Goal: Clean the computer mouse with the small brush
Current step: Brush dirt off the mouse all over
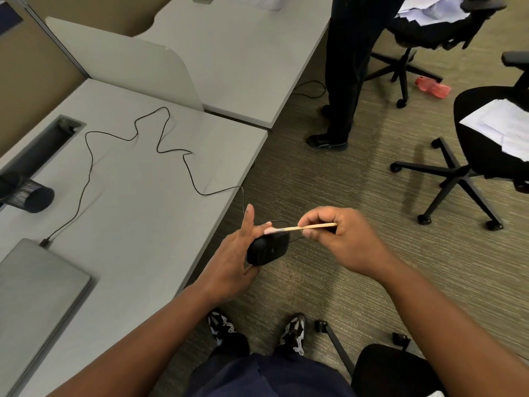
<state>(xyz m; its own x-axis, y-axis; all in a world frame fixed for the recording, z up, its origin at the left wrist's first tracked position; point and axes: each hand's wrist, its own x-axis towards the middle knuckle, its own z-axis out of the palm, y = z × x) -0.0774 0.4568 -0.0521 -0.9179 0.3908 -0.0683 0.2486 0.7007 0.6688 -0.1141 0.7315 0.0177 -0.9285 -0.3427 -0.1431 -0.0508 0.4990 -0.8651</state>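
Beside the grey counter (148,196), over carpet, the left hand (234,253) is gripping the black mouse (267,249) while the right hand (340,239) is pinching the small brush (303,228), bristles touching its top edge. Brushing seems underway; next, sweeping along the seams.

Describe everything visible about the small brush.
The small brush is a thin, pale wood-coloured stick with a short pinkish-white tip at its left end. It lies nearly level in the air, off the desk's edge and above the carpet. The right hand pinches the stick between thumb and curled fingers near its right end. The tip rests at the far end of the black computer mouse, which the left hand holds, beside that hand's fingers. Its bristles are too small to make out.
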